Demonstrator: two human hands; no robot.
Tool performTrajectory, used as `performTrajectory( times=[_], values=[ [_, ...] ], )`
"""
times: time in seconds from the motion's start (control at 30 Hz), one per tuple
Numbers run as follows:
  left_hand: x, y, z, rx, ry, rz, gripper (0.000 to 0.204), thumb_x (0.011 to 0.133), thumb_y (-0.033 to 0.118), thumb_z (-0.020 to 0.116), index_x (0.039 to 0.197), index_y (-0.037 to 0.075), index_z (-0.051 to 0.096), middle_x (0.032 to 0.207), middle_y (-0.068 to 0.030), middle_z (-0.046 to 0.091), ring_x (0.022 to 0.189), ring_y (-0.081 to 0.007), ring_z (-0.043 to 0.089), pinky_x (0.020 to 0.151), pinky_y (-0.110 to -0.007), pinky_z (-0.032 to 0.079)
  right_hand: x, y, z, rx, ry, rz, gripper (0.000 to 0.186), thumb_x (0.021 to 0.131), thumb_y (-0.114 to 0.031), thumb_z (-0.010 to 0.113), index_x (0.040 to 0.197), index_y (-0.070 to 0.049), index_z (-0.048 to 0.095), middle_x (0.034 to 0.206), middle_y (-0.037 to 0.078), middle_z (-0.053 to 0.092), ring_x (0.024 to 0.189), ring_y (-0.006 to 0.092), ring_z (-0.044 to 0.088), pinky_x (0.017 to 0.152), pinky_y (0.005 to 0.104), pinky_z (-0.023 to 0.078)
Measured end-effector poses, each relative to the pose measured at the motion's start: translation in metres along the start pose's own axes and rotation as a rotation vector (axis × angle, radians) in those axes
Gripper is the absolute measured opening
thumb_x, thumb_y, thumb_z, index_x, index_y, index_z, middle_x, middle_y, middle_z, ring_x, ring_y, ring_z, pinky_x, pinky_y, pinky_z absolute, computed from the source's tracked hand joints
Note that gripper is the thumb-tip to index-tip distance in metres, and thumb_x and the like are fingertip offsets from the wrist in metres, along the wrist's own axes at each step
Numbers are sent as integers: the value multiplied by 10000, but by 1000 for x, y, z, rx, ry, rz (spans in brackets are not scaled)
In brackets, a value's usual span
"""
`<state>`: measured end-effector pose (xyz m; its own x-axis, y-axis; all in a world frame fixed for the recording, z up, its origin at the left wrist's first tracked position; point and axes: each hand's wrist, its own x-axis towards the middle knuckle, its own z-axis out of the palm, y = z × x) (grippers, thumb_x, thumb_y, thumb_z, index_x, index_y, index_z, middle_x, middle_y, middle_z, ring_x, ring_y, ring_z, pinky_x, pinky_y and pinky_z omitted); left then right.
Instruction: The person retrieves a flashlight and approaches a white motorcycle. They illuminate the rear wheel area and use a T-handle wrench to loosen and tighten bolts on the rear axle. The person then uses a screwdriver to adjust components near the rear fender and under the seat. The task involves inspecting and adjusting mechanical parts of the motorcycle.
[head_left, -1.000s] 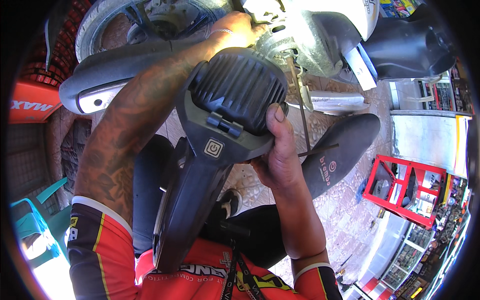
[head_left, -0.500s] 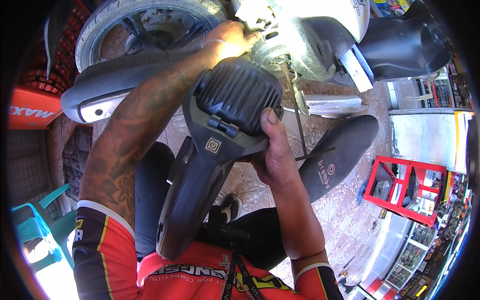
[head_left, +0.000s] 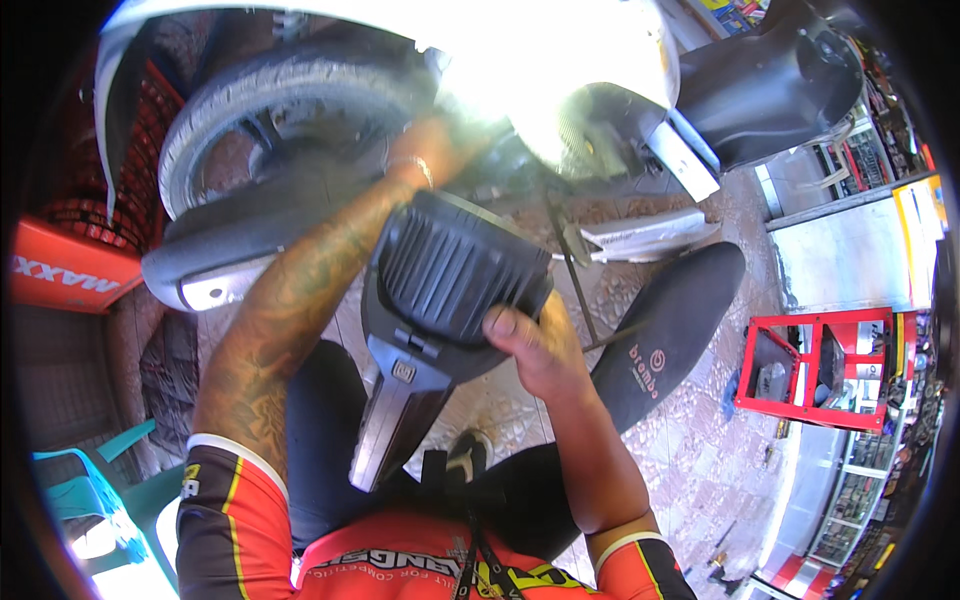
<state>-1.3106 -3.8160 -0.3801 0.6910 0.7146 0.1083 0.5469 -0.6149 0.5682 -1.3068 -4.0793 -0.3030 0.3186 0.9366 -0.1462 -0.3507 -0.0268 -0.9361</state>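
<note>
With the right hand [head_left: 545, 352] gripping the lamp [head_left: 455, 270], nearer the person than the wheel [head_left: 225, 100], the step seems to be lighting where the left hand [head_left: 440, 150] reaches, its grip lost in glare; next probably calls for steady aim.

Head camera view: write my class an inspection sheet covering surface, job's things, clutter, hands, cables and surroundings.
Surface: patterned tile floor.
Job's things: black ribbed device, apparently a lamp; spoked wheel ahead, at upper left.
Clutter: white flat piece on the floor.
Hands: left hand near the wheel, grip unclear in the glare; right hand holds the device.
Cables: nothing seen.
Surroundings: red-framed stand at right; teal chair at lower left.
</note>
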Motion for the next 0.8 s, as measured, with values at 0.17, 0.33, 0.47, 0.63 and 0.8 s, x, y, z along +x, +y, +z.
performTrajectory(
  times=[0.17,0.33,0.47,0.63,0.8],
  values=[
    [4,-23,25,158,147,71,671,821,518,697,1268,30,581,1095,-225,661,1012,-392,646,879,-469,519,-6,-28,10,-442,72,-132,722,666,-324,892,1242,-12,589,1082,100,689,980,173,654,868,333,513],
    [0,-39,26,82,96,127,653,848,520,666,1263,23,578,1096,-199,655,1010,-348,635,882,-440,509,-18,-43,10,-597,82,-97,398,677,-284,870,961,-50,717,875,70,712,794,171,681,685,312,523],
    [-44,-10,-21,-124,-6,150,640,870,522,641,1259,17,576,1096,-178,651,1009,-313,627,884,-417,501,-29,-51,14,-720,299,-270,223,706,-309,821,796,-119,747,718,43,684,634,191,656,560,335,504],
    [-126,57,-117,-519,-272,43,626,897,524,610,1253,10,574,1096,-152,645,1008,-269,616,887,-388,492,-63,-81,39,-749,461,-433,194,689,-302,791,684,-137,689,654,46,639,578,243,615,523,374,477],
    [-189,143,-256,-901,-450,-133,616,924,526,579,1248,2,571,1096,-127,639,1007,-226,606,890,-359,482,-107,-226,110,-503,566,-112,262,729,-266,769,868,-78,651,791,55,672,723,203,654,640,348,516]
  ],
)
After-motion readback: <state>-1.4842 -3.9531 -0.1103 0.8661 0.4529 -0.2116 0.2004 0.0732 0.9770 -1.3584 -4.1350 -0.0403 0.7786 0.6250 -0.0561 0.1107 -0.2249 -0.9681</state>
